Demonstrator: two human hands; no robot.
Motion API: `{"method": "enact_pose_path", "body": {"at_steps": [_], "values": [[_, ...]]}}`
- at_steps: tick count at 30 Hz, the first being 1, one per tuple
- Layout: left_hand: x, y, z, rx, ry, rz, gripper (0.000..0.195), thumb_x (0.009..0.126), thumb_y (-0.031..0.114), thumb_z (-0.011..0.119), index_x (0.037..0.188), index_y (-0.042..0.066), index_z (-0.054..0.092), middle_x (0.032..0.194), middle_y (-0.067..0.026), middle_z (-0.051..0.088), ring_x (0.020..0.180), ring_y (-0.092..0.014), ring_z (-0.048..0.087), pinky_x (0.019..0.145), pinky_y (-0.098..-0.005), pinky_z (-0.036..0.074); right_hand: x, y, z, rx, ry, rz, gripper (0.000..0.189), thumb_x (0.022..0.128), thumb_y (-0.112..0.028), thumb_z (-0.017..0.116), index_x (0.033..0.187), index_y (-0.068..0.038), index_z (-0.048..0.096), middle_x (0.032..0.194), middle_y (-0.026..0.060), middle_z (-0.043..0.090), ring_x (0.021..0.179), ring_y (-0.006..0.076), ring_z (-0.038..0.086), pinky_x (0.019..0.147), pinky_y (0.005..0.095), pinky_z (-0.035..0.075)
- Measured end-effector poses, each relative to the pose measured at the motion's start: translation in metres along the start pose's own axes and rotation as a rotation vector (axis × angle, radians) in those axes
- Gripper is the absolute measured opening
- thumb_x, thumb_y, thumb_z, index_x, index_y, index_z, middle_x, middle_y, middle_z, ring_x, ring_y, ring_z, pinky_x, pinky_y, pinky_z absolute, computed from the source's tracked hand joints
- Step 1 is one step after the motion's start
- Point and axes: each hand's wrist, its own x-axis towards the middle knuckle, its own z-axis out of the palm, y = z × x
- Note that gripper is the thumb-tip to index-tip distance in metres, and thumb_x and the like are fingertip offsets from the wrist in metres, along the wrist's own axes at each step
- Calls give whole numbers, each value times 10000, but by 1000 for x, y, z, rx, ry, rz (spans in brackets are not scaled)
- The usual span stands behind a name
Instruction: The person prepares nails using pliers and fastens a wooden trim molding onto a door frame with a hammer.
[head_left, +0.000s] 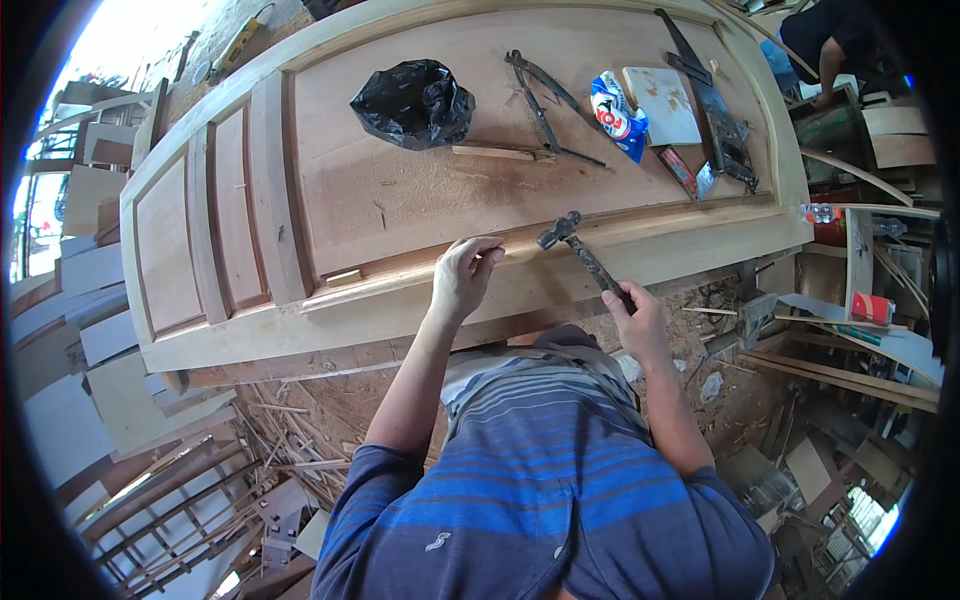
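Observation:
My right hand (641, 319) grips the lower handle of a ball-peen hammer (589, 255), its head raised over the near edge of a wooden panelled door (390, 319). Just left of the hammer head, my left hand (466, 274) has thumb and fingertips pinched together above a thin wood moulding strip (382, 289). Whether something small is between those fingertips is too fine to make out. The strip runs along the inner edge of the large plywood panel (450, 202). A small wood offcut (343, 278) lies near the panel's corner.
On the panel lie a black plastic bag (412, 105), pincers (547, 101), a blue-white packet (619, 116), a pale board piece (661, 105), a handsaw (709, 105) and a try square (686, 172). An angle grinder (232, 49) sits beyond. Another person (832, 41) is at far right.

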Motion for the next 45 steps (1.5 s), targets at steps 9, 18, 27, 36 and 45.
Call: {"method": "enact_pose_path", "body": {"at_steps": [9,18,27,36,45], "values": [[-2,-2,1,7,-1,32,197,1033,175,768,1175,44,812,1130,-163,807,1003,-299,787,823,-390,659,2,1,4,-8,-6,-26,352,1049,-314,793,1150,21,757,819,36,677,748,130,581,698,337,484],[-4,-2,0,-13,-27,74,268,968,31,767,1235,39,789,1135,-150,809,1053,-285,792,909,-380,679,-1,-20,6,-111,27,-112,382,1043,-337,784,1186,15,748,881,148,765,784,270,718,736,407,557],[-7,-5,2,19,11,83,499,911,-7,806,1394,62,699,1044,-109,838,1021,-253,809,897,-368,660,-6,-42,22,-254,63,-454,361,1077,-251,701,1420,-140,700,914,137,741,806,383,730,690,495,581],[-10,-7,3,77,14,107,586,893,33,844,1454,111,692,1118,-109,793,990,-260,800,871,-377,665,-10,-35,28,-503,50,-625,630,992,-118,762,1591,-269,639,858,87,648,739,303,687,661,451,578],[-10,-11,4,110,18,149,615,874,17,837,1461,142,700,1105,-122,780,985,-274,786,877,-395,652,-9,-37,29,-505,67,-656,609,974,-116,778,1561,-239,672,844,86,643,702,307,668,640,459,542]]}}
